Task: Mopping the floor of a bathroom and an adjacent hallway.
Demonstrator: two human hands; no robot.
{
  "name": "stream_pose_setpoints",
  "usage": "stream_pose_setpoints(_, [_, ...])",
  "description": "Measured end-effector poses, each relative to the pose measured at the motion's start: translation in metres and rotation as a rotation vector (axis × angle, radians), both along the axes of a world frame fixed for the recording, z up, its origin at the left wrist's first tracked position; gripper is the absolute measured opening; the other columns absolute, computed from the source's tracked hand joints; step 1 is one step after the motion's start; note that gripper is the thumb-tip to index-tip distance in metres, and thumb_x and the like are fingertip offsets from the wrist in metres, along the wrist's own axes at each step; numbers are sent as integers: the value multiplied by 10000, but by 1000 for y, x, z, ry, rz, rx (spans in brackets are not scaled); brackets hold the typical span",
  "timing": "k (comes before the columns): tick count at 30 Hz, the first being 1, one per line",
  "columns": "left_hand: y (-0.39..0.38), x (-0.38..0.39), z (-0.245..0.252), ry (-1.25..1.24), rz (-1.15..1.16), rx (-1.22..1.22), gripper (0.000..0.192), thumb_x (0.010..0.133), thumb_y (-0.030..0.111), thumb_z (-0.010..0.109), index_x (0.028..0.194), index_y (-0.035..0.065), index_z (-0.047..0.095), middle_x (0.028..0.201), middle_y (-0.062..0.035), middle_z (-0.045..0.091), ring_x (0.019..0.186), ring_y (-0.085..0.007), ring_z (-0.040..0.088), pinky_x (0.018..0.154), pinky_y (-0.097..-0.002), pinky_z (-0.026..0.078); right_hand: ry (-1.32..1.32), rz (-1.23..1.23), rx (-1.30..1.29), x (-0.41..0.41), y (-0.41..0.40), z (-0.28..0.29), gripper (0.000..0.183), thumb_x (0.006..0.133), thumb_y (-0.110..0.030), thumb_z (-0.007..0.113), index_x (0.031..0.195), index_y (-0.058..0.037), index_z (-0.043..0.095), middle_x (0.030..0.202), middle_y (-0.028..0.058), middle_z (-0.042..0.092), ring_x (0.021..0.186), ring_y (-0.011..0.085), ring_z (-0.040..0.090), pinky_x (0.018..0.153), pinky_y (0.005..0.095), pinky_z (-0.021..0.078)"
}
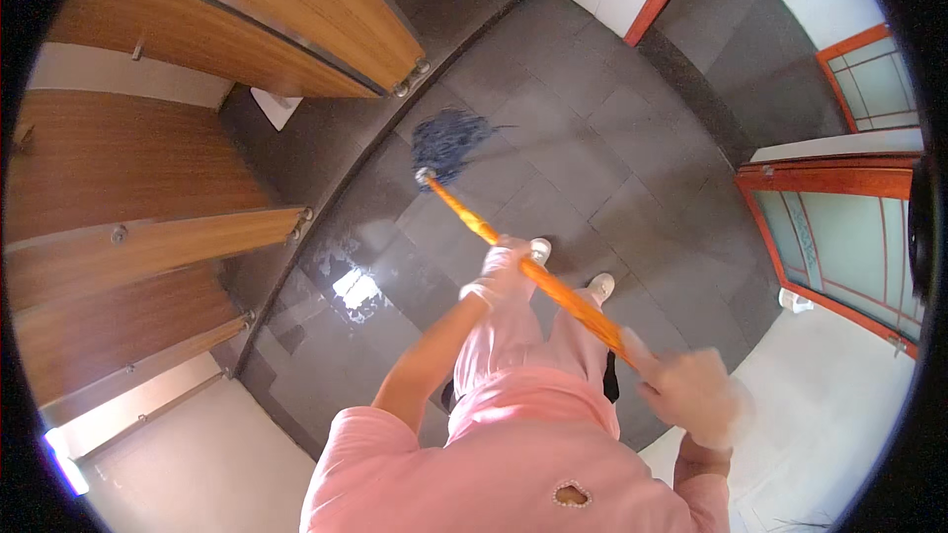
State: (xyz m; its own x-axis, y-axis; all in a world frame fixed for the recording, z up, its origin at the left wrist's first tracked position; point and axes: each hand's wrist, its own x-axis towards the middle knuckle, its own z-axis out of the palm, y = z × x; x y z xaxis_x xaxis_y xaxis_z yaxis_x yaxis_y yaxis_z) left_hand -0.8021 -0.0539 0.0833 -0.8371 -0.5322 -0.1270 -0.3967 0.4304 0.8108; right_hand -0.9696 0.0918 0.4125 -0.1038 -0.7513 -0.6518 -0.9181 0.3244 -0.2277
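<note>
My left hand [503,272], in a pale glove, grips the middle of an orange mop handle [566,299]. Near the handle's upper end, my right hand [689,392] is closed on it, somewhat blurred and also in a pale covering. The handle slants away to the upper left and ends at a dark blue mop head [450,139], which lies spread on the grey tile floor [548,185]. My white shoes [601,286] stand on the tiles just beyond my hands.
A raised dark step [348,155] runs along the left, with wooden stall partitions [222,233] and white squat toilets [278,107] on it. Wet, shiny tiles [355,289] lie left of me. A red-framed glass door [837,237] stands at the right, near a white wall [829,400].
</note>
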Motion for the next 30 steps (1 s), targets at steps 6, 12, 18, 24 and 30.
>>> stream_pose_setpoints(6, [-8, 136, -123, -235, 106, -138, 233, 559, 150, 744, 707, 139, 564, 719, -81, 581, 756, -316, 551, 698, -397, 448, -191, 57, -243, 32, -16, -81, 423, 788, -158, 571, 1205, -107, 524, 622, 102, 579, 536, 284, 581, 474, 399, 435])
stream_pose_setpoints(12, [-3, 175, -150, -555, -11, -181, 210, 657, 185, 686, 866, 202, 670, 849, -84, 644, 893, -295, 574, 842, -412, 388, -235, -178, -118, 59, 15, -126, 427, 791, -169, 572, 1213, -117, 530, 659, 110, 594, 591, 298, 596, 518, 412, 443])
stream_pose_setpoints(18, [29, 101, -122, -428, -154, -220, 154, 705, 158, 663, 858, 146, 676, 877, -93, 650, 868, -263, 599, 802, -385, 450, -7, -449, -135, 64, 88, -114, 441, 792, -183, 581, 1230, -182, 530, 681, 93, 599, 603, 295, 597, 522, 409, 451])
stream_pose_setpoints(24, [125, 40, -102, 5, -328, 30, 224, 608, 89, 686, 823, 139, 648, 846, -72, 614, 929, -282, 548, 894, -425, 353, 228, -757, 93, 82, 185, -47, 458, 779, -162, 602, 1221, -260, 535, 698, 90, 579, 668, 283, 599, 579, 413, 464])
stream_pose_setpoints(30, [243, -7, 0, -49, -927, 40, 265, 619, 91, 694, 869, 160, 639, 943, -32, 622, 1139, -248, 485, 1015, -473, 276, 306, -1202, 437, 164, 272, 35, 457, 759, -223, 652, 1196, -195, 522, 729, 140, 622, 690, 346, 620, 595, 469, 468])
